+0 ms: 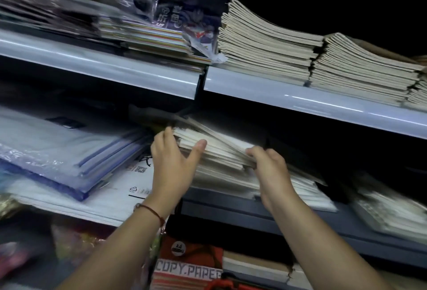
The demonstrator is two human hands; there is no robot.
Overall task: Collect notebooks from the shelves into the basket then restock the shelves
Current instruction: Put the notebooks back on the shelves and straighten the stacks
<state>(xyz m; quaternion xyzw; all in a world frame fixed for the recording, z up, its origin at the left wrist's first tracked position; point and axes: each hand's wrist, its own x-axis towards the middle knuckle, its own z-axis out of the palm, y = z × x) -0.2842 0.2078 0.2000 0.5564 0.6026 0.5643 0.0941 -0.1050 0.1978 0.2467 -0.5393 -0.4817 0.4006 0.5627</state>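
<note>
A stack of pale notebooks (221, 153) lies on the middle shelf (254, 211). My left hand (172, 160) grips the stack's left end, fingers round the far corner and thumb on the front edge. My right hand (268, 167) pinches the upper notebooks at the front edge, lifting them off the lower ones. More notebooks (392, 211) lie to the right on the same shelf. Two tall piles of notebooks (265, 44) sit on the upper shelf (300, 98). A red basket rim (221, 285) shows at the bottom edge.
Plastic-wrapped folders (69, 151) lie left of the stack on the middle shelf. Coloured paper packs (147, 35) fill the upper shelf's left part. A red copy paper box (189, 264) stands below. The view is blurred at its edges.
</note>
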